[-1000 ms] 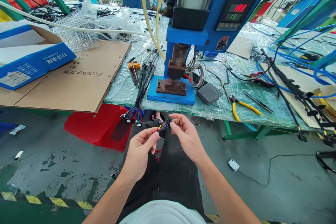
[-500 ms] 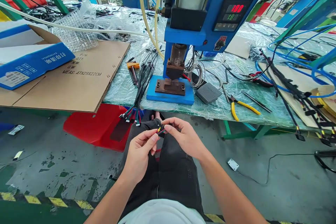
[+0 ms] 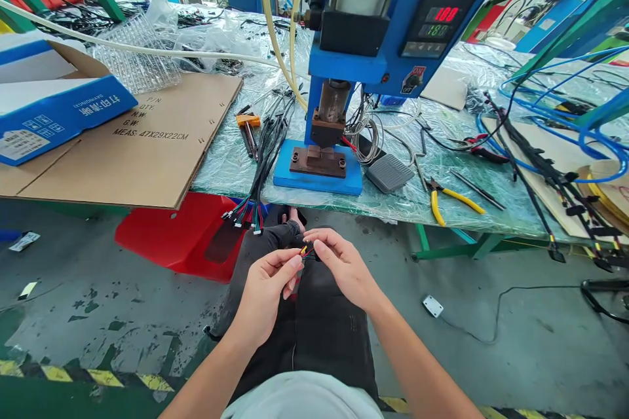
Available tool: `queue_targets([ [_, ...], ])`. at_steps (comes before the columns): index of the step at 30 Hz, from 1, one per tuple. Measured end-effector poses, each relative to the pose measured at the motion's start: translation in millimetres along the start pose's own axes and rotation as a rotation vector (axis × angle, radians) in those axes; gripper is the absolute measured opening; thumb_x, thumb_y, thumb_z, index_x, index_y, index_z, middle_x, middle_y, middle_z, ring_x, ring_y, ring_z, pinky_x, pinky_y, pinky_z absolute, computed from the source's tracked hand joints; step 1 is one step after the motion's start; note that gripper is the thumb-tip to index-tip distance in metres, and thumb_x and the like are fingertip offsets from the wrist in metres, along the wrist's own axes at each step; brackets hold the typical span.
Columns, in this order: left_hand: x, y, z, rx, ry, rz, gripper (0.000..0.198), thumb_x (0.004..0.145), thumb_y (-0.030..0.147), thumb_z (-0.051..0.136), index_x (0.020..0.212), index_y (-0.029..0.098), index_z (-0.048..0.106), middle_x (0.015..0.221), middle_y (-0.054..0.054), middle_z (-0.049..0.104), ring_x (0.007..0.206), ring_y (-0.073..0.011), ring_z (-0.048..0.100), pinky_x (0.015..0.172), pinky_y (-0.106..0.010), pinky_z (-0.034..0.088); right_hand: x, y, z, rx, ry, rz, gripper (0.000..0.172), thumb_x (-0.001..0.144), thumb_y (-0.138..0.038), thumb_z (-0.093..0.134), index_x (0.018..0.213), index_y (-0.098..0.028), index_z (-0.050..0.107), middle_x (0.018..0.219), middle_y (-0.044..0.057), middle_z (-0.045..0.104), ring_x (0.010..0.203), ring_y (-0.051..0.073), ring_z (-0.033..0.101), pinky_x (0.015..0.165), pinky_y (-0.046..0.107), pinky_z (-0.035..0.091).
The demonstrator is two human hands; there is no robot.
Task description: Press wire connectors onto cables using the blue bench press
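Note:
Above my lap, my left hand (image 3: 269, 286) pinches a small piece with yellow on it, joined to thin coloured wires (image 3: 308, 253). Fingers of my right hand (image 3: 344, 268) close on the same wires from the other side. The fingertips hide most of the piece, so its exact kind does not show. Just beyond, a bundle of black cables (image 3: 268, 160) hangs over the table edge, its coloured wire ends tipped with small white connectors (image 3: 257, 230).
A blue press machine (image 3: 322, 167) with a lit display stands at the table edge. Right of it lie a grey foot pedal (image 3: 390, 173) and yellow-handled pliers (image 3: 455, 200). Flattened cardboard (image 3: 162, 144) and a blue box (image 3: 63, 108) lie left. A red stool (image 3: 171, 239) is below.
Both hands have shifted slightly right and down, staying close together with the wires between them. The view has moved a little; the things on the table stay in place.

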State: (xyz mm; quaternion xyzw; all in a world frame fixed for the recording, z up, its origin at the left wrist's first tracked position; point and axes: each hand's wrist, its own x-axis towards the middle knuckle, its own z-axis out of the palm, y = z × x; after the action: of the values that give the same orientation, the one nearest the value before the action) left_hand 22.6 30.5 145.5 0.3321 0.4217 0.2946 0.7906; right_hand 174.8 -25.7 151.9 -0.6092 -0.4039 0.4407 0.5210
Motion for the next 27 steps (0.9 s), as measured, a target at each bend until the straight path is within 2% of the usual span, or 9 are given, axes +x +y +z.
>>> queue_targets([
  [2, 0, -1, 1.2, 0.009, -0.005, -0.006, 0.032, 0.066, 0.036, 0.086, 0.088, 0.014, 0.077, 0.065, -0.002, 0.065, 0.048, -0.0038, 0.043, 0.043, -0.017, 0.032, 0, -9, -2, -0.100, 0.028, -0.047, 0.022, 0.094, -0.040, 0.057, 0.098, -0.023, 0.070, 0.120, 0.006, 0.065, 0.115, 0.021, 0.057, 0.099, 0.034, 0.042],
  [7, -2, -3, 1.3, 0.028, -0.031, -0.019, 0.035, 0.067, 0.039, 0.084, 0.089, 0.014, 0.075, 0.066, -0.001, 0.064, 0.047, -0.0035, 0.041, 0.042, -0.017, 0.030, 0, -15, -1, -0.175, 0.043, -0.061, 0.019, 0.092, -0.035, 0.061, 0.081, -0.021, 0.067, 0.112, 0.005, 0.068, 0.109, 0.021, 0.060, 0.096, 0.034, 0.043],
  [12, -3, 0, 1.8, 0.100, -0.098, -0.001, 0.035, 0.072, 0.041, 0.081, 0.093, 0.015, 0.072, 0.071, 0.000, 0.064, 0.049, -0.0041, 0.045, 0.043, -0.016, 0.030, 0, -14, 1, -0.148, 0.068, -0.060, 0.016, 0.093, -0.033, 0.060, 0.086, -0.021, 0.069, 0.106, 0.004, 0.069, 0.101, 0.019, 0.063, 0.091, 0.033, 0.046],
  [19, 0, 6, 9.2, 0.237, -0.100, 0.103, 0.030, 0.079, 0.045, 0.074, 0.078, 0.016, 0.064, 0.065, 0.003, 0.056, 0.047, -0.0044, 0.046, 0.045, -0.018, 0.034, -2, -18, 3, -0.123, 0.028, -0.060, 0.017, 0.094, -0.033, 0.059, 0.088, -0.022, 0.071, 0.097, 0.001, 0.070, 0.092, 0.016, 0.063, 0.086, 0.029, 0.047],
  [27, -3, 5, 7.2, 0.231, -0.136, 0.044, 0.034, 0.081, 0.048, 0.069, 0.076, 0.016, 0.060, 0.064, 0.004, 0.055, 0.044, -0.0037, 0.044, 0.044, -0.018, 0.030, -1, -20, 5, -0.024, 0.007, 0.022, 0.019, 0.094, -0.035, 0.057, 0.093, -0.020, 0.070, 0.095, 0.002, 0.069, 0.088, 0.016, 0.062, 0.081, 0.028, 0.049],
])
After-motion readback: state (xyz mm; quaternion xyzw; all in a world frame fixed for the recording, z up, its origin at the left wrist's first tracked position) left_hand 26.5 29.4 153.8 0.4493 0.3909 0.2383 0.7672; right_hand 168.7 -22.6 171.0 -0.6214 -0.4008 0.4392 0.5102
